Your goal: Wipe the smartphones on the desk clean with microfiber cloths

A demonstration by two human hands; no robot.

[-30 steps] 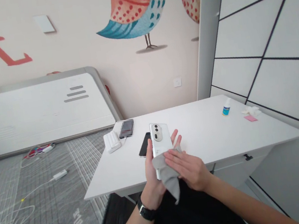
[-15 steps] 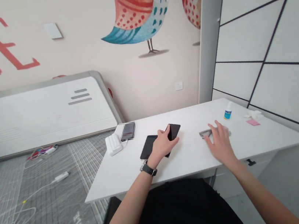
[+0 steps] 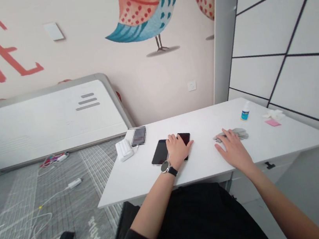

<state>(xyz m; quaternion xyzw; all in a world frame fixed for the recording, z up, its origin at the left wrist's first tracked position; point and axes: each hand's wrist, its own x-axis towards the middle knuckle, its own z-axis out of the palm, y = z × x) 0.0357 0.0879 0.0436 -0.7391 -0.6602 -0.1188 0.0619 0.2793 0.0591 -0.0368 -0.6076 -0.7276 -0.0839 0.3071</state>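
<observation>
Pink paper (image 3: 272, 122) and a bottle (image 3: 245, 113) sit beyond the splayed right hand (image 3: 234, 149) on cloth (image 3: 240, 133); splayed left hand (image 3: 177, 150) half-hides a phone (image 3: 184, 136).

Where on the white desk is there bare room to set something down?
Bare desk lies between the left hand and right hand, and right of the right hand, in front of the pink slip. The left side is crowded: two phones, a white device and a blurred item.

Phone (image 3: 185, 137), grey cloth (image 3: 240, 133) now down on desk (image 3: 206, 164).
</observation>
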